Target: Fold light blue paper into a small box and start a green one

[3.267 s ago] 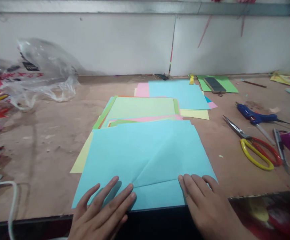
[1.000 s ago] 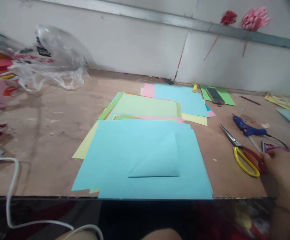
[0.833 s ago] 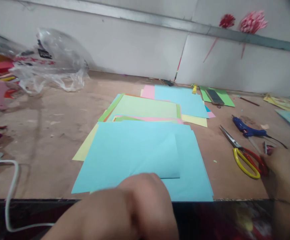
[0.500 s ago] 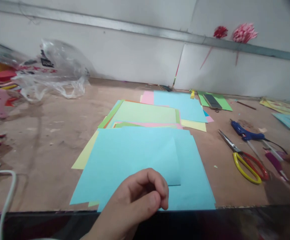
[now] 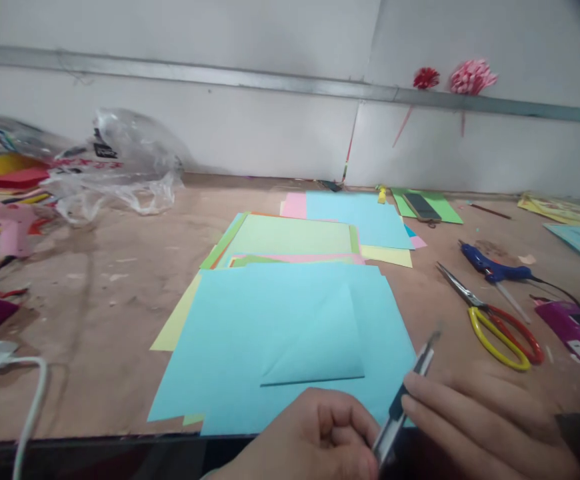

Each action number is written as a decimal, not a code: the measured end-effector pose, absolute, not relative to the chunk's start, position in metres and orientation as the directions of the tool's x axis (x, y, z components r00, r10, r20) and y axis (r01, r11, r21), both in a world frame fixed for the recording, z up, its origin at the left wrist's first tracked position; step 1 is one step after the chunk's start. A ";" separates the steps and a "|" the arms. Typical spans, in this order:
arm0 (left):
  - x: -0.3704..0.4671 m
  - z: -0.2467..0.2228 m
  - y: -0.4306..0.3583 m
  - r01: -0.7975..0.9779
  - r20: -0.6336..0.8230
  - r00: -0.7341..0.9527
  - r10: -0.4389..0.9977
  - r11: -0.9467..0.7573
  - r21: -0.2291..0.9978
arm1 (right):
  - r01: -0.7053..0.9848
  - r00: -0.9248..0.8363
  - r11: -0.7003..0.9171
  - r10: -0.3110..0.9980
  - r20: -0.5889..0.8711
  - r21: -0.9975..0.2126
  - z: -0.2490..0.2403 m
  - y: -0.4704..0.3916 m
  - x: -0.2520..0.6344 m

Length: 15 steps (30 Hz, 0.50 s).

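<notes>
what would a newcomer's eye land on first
Probably the light-blue paper sheets front and centre on the brown table, topped by a folded light-blue paper triangle. Next, the black-and-silver cutter in the left hand, then metal scissors with yellow and red handles beyond the right hand.

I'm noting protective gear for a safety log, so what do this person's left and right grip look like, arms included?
The left grip and the right grip are bare, the right somewhat blurred; no glove, ring, cable or marking can be made out. Too little of either arm shows to tell about sleeves.
</notes>
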<state>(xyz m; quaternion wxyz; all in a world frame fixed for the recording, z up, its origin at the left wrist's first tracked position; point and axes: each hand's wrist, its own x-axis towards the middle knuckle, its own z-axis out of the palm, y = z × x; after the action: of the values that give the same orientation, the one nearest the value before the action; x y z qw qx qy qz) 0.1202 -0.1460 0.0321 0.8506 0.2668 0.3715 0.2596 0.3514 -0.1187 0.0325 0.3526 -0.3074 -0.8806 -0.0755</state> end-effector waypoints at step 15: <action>0.107 0.002 -0.139 0.725 0.116 0.043 0.992 -0.111 0.680 | 0.308 -0.123 0.111 0.990 0.076 -0.945 -0.001 -0.106 0.348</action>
<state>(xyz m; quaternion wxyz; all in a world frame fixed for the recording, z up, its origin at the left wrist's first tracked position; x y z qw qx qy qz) 0.1071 -0.1391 0.0015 0.2280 0.6852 0.6266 0.2930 0.3483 -0.1062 -0.0006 0.4092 -0.5208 -0.6229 0.4163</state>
